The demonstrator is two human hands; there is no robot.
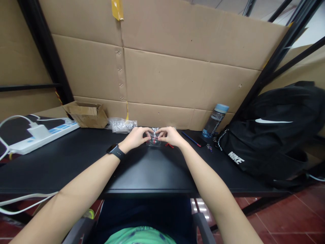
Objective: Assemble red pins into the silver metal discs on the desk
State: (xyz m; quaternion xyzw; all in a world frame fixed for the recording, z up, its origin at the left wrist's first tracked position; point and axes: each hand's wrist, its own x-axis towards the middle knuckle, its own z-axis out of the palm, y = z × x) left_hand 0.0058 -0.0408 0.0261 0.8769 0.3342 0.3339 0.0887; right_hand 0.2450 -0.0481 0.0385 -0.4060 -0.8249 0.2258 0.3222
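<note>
A small clear plastic bag (153,142) with something red in it is held up between my two hands, just over the black table. My left hand (136,138), with a dark watch on its wrist, pinches the bag's left side. On the other side my right hand (169,134) pinches the bag between thumb and fingers. What the red content is cannot be made out. A red cord (169,145) lies on the table beneath my right hand.
Behind my left hand lie clear plastic bags (124,126) and an open cardboard box (87,115). A white power strip (45,139) is at left. Rightward are a blue pen (191,138), a water bottle (215,121) and a black backpack (274,135). Cardboard walls the back.
</note>
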